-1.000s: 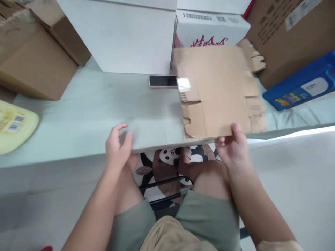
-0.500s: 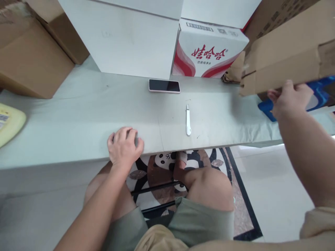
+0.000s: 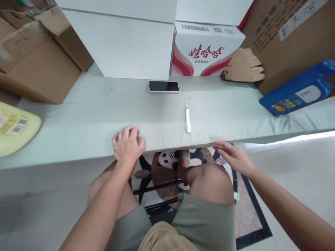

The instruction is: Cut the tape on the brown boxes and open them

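My left hand rests near the front edge of the cloth-covered table, fingers bent and thumb apart, and I see nothing held in it. My right hand is at the table's front edge further right, fingers stretched out and holding nothing. Between the hands, a little further back, lies a white utility knife with its tip pointing away from me. Behind it a phone lies with its dark screen up, close to the white boxes.
White boxes and a red-and-white carton line the back. Cardboard boxes and a yellow bottle stand left. At right are a blue bottle, a torn cardboard piece and a big brown carton.
My right hand has let go of the cardboard box and moved left and down to the table edge. That box is out of view, leaving the blue bottle uncovered. My left hand stays put.
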### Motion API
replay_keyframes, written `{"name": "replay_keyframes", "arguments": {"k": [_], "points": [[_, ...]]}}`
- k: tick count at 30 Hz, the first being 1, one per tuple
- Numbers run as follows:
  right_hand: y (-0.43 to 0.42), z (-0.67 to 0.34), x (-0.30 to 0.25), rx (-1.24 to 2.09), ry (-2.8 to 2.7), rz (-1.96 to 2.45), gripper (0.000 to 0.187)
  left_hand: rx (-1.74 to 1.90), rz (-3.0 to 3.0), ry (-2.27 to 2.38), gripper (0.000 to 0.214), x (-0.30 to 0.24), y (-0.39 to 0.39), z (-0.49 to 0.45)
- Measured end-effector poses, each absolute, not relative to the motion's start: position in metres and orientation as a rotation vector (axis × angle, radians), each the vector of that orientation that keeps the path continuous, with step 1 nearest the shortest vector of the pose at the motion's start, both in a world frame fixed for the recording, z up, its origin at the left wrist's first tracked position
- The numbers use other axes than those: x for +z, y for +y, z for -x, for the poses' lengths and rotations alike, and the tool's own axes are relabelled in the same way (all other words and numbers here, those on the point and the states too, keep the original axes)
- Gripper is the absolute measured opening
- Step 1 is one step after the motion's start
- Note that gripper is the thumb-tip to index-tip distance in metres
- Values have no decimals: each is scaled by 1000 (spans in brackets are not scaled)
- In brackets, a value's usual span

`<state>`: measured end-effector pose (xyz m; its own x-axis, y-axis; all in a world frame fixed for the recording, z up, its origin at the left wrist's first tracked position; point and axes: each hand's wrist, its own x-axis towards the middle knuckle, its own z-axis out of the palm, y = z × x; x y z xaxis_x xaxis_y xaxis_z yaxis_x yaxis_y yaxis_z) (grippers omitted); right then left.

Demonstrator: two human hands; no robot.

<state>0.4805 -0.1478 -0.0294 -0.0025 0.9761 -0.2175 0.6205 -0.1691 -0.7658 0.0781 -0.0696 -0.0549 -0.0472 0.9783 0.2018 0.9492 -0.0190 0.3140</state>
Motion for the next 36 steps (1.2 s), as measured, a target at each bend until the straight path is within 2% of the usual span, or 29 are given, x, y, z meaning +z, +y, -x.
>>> {"name": "replay_keyframes", "arguments": {"k": [4, 7, 14, 18, 20, 26, 29, 31, 34, 36], "points": [[-167, -497, -13, 991, -1703, 1886, 44, 379, -2084, 2138, 32, -39, -63, -78], [-169, -503, -7, 906, -1701, 1919, 42, 284, -2017, 2046, 26, -25, -51, -72], [-139, -458, -8, 763, -1898, 2003, 42, 467, -1950, 1868, 20, -30, -38, -46], [-86, -373, 5, 743, -2011, 1818, 35, 627, -1908, 1692, 20, -26, -37, -23], [-51, -315, 14, 780, -2118, 1629, 33, 838, -1798, 1647, 15, -22, -33, -11], [62, -107, 44, 885, -2204, 1018, 56, 1197, -1451, 1667, 8, -20, -13, 21], [98, -16, 59, 893, -2220, 903, 75, 1334, -1271, 1710, 17, -18, -9, 32], [109, 26, 65, 809, -2317, 875, 80, 1384, -1195, 1715, 19, -16, -9, 37], [117, 59, 62, 612, -2421, 989, 77, 1444, -1171, 1695, 15, -17, -7, 40], [120, 61, 53, 511, -2383, 1060, 62, 1522, -1191, 1703, 14, -19, -4, 41]]}}
